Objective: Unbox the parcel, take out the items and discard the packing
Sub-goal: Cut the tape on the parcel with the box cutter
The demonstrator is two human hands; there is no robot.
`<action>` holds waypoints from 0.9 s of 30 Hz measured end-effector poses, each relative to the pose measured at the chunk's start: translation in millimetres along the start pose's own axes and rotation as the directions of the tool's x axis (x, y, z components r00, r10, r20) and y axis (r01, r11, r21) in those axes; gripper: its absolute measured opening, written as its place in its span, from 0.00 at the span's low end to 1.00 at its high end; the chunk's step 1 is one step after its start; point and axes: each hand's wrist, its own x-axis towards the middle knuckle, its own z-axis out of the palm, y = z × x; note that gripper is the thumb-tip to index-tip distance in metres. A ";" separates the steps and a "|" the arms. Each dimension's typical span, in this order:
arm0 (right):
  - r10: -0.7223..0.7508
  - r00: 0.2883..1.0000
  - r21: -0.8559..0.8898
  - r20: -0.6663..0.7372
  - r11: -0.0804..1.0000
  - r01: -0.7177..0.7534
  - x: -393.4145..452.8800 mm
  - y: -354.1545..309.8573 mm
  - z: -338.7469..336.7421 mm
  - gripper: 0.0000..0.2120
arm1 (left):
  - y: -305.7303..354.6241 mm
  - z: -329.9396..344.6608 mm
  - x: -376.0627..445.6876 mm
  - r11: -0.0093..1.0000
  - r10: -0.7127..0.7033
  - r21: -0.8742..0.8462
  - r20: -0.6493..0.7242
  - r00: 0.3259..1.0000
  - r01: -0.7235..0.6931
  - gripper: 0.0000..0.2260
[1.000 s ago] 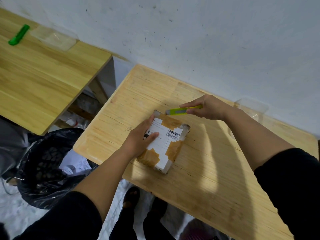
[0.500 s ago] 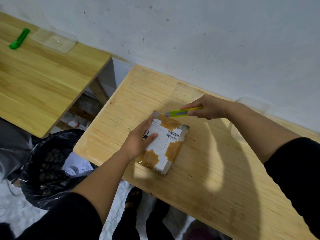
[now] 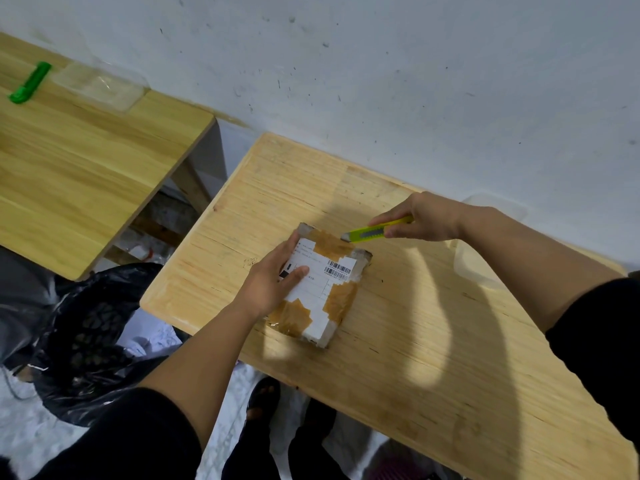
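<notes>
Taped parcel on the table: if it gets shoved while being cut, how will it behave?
The parcel lies flat and low, so it probably slides rather than tips. Its glossy brown tape looks slick on the smooth table. The left hand pressing on top should pin it. Crumpled corners suggest soft wrapping that may give under the knife.

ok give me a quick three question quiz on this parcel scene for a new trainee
1. True or false: the right hand holds the yellow-green utility knife with its tip at the far edge of the parcel.
2. Multiple choice: what is the left hand doing? A) lifting the parcel, B) lying on top of the parcel, thumb across the label, C) holding the black bin bag.
3. Fill in: the parcel lies on the wooden ____.

Key: 1 true; 2 B; 3 table.
</notes>
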 end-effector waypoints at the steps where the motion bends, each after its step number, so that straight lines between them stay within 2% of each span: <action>1: 0.002 1.000 0.004 0.003 1.000 -0.002 -1.8 -0.9 0.3 0.16 | -0.5 0.0 0.2 1.000 0.000 0.005 -0.004 1.000 0.000 0.28; 6: 0.036 0.999 -0.009 0.015 0.999 -0.036 -11.8 7.9 -5.5 0.15 | -3.5 1.0 1.6 1.000 -0.023 0.021 0.002 1.000 0.023 0.28; 7: 0.056 0.998 0.017 -0.016 0.998 -0.056 -16.4 9.2 -7.2 0.15 | -4.1 0.6 2.5 0.999 -0.020 0.030 0.005 1.000 0.020 0.29; 9: 0.126 0.983 0.177 -0.132 0.979 -0.101 -28.5 6.5 -4.5 0.15 | -4.9 0.0 4.0 0.999 -0.005 0.053 0.012 1.000 0.004 0.29; 12: 0.290 0.918 0.420 -0.271 0.894 -0.159 -44.2 -5.4 22.2 0.15 | -4.8 0.8 3.3 0.995 0.038 0.096 0.018 0.999 -0.039 0.29; 17: 0.527 0.785 0.652 -0.327 0.727 -0.216 -70.1 -46.5 104.6 0.18 | -3.7 -0.1 7.0 0.979 0.119 0.162 0.061 0.991 -0.127 0.29; 21: 0.642 0.673 0.701 -0.367 0.667 -0.254 -89.6 -91.4 141.9 0.19 | -7.0 -1.5 6.5 0.974 0.144 0.166 0.086 0.986 -0.156 0.30; 27: 0.721 0.580 0.701 -0.379 0.633 -0.329 -98.7 -139.7 165.5 0.19 | -21.4 -4.1 5.2 0.962 0.186 0.166 0.174 0.967 -0.215 0.36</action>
